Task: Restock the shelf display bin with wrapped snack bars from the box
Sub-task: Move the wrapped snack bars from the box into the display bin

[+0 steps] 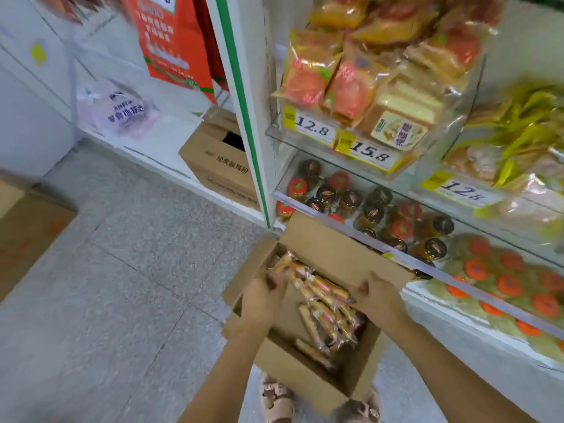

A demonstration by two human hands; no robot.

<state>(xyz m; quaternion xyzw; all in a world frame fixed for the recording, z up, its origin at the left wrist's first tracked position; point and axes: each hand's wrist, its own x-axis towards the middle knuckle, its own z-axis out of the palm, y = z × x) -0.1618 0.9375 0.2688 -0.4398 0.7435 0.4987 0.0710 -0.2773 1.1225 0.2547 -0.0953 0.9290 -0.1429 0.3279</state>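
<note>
Hands [262, 296] [377, 293] at box [305, 377]; tags [314, 128] (12.8, 15.8)

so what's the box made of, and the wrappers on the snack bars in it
Box: brown cardboard, matte, likely corrugated, with folded flaps. Snack bars: the wrappers look like thin clear plastic film, glossy; it glints, crinkles and shows the bars inside.

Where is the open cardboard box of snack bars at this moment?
The box sits low in the centre of the head view, close in front of the jars and just above the person's sandals.
</note>
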